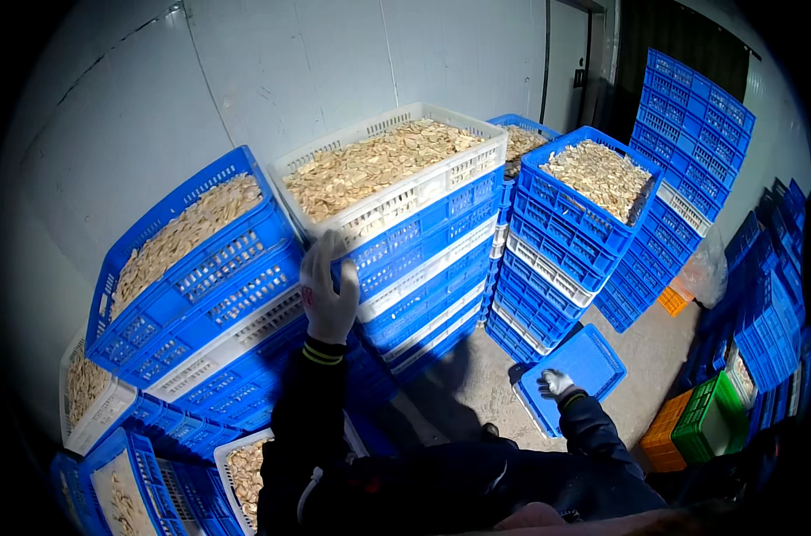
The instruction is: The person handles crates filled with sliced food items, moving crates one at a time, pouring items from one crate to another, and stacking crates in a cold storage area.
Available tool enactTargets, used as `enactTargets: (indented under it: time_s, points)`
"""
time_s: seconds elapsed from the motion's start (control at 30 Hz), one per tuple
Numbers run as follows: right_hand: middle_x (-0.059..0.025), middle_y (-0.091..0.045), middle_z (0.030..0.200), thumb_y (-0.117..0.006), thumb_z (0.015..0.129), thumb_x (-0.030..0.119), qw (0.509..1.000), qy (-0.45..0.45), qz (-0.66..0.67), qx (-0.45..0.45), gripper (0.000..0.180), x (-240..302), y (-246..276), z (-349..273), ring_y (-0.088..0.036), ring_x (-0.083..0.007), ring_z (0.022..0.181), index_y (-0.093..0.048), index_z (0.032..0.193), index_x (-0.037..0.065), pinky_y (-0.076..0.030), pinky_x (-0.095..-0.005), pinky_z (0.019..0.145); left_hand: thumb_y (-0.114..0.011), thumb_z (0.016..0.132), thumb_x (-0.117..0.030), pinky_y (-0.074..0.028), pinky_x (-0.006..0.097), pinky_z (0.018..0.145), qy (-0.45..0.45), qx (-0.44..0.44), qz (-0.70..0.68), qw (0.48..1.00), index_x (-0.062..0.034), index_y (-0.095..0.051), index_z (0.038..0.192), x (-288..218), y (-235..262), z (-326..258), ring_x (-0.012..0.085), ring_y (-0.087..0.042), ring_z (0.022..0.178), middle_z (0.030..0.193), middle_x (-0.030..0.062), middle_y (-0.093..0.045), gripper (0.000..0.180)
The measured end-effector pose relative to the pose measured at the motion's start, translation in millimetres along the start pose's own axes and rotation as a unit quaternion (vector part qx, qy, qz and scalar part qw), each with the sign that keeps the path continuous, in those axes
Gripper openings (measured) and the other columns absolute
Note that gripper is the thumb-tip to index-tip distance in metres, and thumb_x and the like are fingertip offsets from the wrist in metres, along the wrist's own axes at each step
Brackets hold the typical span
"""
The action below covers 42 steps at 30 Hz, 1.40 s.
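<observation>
My left hand, in a white glove, reaches up to the near left corner of a white crate. Its fingers are stretched and the thumb stands apart; the fingertips overlap the crate's corner. Thin, pale dried slices fill that crate, which tops a tall blue-and-white stack. Lower down on the right, my right hand, also gloved, appears over a shallow blue crate at floor level. Its fingers look loosely curled, with nothing visible in them; whether it touches the crate I cannot tell.
Left of the white crate stands another stack, topped by a filled blue crate. A further filled blue crate tops the stack to the right. Beyond rise tall blue stacks. Green and orange crates stand at the lower right.
</observation>
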State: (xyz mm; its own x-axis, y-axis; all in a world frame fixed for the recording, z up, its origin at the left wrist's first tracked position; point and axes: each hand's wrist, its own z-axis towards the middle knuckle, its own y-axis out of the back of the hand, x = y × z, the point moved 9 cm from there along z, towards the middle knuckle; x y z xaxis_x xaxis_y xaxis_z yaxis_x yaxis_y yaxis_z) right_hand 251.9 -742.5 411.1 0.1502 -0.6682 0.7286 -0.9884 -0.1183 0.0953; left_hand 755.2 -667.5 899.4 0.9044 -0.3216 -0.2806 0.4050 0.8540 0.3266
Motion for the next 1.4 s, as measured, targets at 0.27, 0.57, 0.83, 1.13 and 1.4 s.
enactTargets:
  time_s: [0.27,0.57,0.83,1.13,1.4]
  points:
    - [-0.0236,-0.044,0.141,-0.063,0.086,0.046,0.915,0.329,-0.232,-0.009,0.081,267,-78,148,-0.041,-0.0304,0.133,-0.033,0.142,-0.005,-0.033,-0.0342,0.108,-0.061,0.078,-0.014,-0.047,0.043,0.077,-0.095,0.084,0.214,0.969,-0.0003,-0.060,0.110,9,-97,70,0.0344,-0.060,0.083,0.087,0.0155,-0.063,0.034]
    - [-0.0225,-0.042,0.142,-0.063,0.085,0.021,0.970,0.232,-0.052,0.042,0.079,275,-167,325,-0.043,-0.0279,0.131,-0.021,0.146,-0.006,-0.032,-0.0340,0.109,-0.053,0.086,-0.026,-0.045,0.046,0.080,-0.118,0.067,0.459,0.878,0.0017,-0.051,0.128,36,-139,53,0.0317,-0.054,0.065,0.074,0.0139,-0.058,0.050]
    - [-0.0123,-0.059,0.123,-0.060,0.083,0.012,0.955,0.290,0.048,-0.022,0.059,298,-164,362,-0.057,-0.0231,0.113,-0.040,0.138,0.005,-0.042,-0.0326,0.096,-0.040,0.097,-0.039,-0.034,0.049,0.098,-0.116,0.007,0.535,0.837,0.0021,-0.048,0.134,56,-136,30,0.0375,-0.049,0.109,0.118,0.0222,-0.057,0.056]
    - [-0.0137,-0.065,0.109,-0.056,0.081,0.013,0.936,0.346,-0.025,-0.064,0.038,292,-149,405,-0.061,-0.0262,0.106,-0.059,0.118,0.011,-0.044,-0.0341,0.094,-0.037,0.098,-0.039,-0.028,0.049,0.105,-0.136,-0.030,0.550,0.823,-0.0004,-0.046,0.137,56,-148,26,0.0346,-0.041,0.124,0.134,0.0141,-0.052,0.055]
    - [-0.0195,-0.063,0.109,-0.051,0.070,-0.003,0.931,0.331,-0.130,-0.078,0.039,294,-145,418,-0.059,-0.0369,0.103,-0.058,0.107,0.009,-0.046,-0.0386,0.089,-0.037,0.098,-0.042,-0.032,0.045,0.102,-0.134,-0.042,0.540,0.830,-0.0001,-0.052,0.132,55,-151,27,0.0316,-0.047,0.119,0.128,0.0166,-0.056,0.056]
